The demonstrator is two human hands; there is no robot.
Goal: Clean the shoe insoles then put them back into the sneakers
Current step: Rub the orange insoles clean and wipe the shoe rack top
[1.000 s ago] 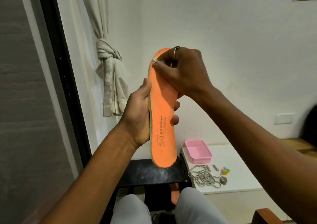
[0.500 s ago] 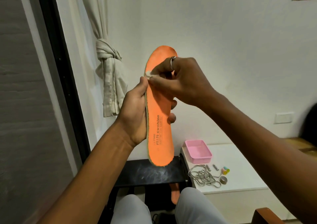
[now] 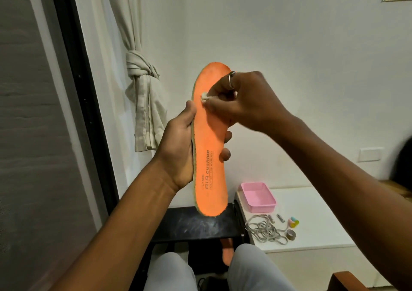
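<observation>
I hold an orange insole (image 3: 208, 148) upright in front of me, its heel end down and dark lettering near the heel. My left hand (image 3: 178, 148) grips its left edge around the middle, fingertips showing on the right side. My right hand (image 3: 245, 99) pinches a small white wad of tissue (image 3: 204, 96) and presses it against the upper part of the insole. A second orange insole (image 3: 227, 251) shows partly below, between my knees. The sneakers are mostly hidden; a dark bit shows at the bottom edge.
A black stool (image 3: 200, 226) stands in front of my knees. To its right is a white table (image 3: 312, 224) with a pink tray (image 3: 258, 196), a tangle of grey laces (image 3: 263, 229), a tape roll (image 3: 291, 234) and small items. A knotted curtain (image 3: 142, 94) hangs at left.
My right hand has wiped the tissue down from the toe end toward the middle of the insole. The left hand and insole have stayed almost in place.
</observation>
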